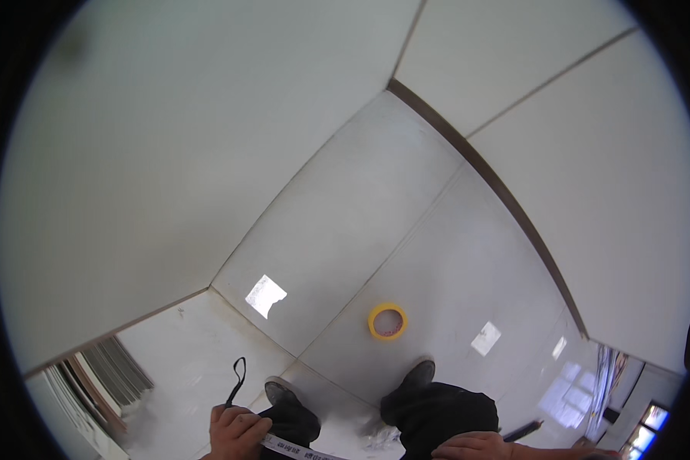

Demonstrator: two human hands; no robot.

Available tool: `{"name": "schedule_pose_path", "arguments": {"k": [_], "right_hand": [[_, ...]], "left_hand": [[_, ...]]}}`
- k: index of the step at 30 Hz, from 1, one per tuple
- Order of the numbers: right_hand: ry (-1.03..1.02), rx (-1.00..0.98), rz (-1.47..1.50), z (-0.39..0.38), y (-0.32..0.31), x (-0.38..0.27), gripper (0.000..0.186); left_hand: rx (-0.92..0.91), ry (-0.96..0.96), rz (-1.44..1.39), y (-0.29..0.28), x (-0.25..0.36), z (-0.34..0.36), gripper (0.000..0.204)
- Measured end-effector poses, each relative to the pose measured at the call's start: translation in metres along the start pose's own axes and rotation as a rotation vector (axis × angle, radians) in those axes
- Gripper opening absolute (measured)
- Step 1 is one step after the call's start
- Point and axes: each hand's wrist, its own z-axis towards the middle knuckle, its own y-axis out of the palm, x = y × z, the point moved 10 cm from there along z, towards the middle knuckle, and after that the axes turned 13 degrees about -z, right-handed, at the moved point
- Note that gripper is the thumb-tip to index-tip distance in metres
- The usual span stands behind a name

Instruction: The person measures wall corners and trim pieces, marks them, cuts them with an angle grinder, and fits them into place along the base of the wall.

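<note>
At the lower edge, my left hand (pixel 236 431) is closed around one end of a long, flat thing with a white printed face (pixel 299 449) and dark edges. A thin black wrist loop (pixel 240 372) sticks up above that hand. My right hand (pixel 471 445) lies further right, fingers together and bent over; the lower edge cuts off what is under them. Close to its wrist a slim dark stick-like thing (pixel 523 431) points up and right. A yellow ring of tape (pixel 387 322) lies on the floor ahead of my feet.
Large pale panels (pixel 169 138) rise at the left, and others (pixel 590 153) at the right above a brown skirting strip (pixel 468 146). Stacked boards (pixel 103 383) lean at the lower left. Clear plastic (pixel 379 435) lies between my feet. Long thin strips (pixel 606 383) stand at the lower right.
</note>
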Motion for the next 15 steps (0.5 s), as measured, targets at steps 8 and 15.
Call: {"name": "schedule_pose_path", "arguments": {"k": [8, 15], "right_hand": [[0.223, 0.034, 0.322, -0.063, -0.028, -0.016, 0.028], [0.560, 0.083, 0.331, -0.097, -0.033, -0.065, 0.022]], "left_hand": [[-0.102, 0.059, 0.057, 0.018, 0.069, 0.007, 0.030], [-0.322, 0.073, 0.150, 0.073, 0.079, -0.011, 0.018]]}}
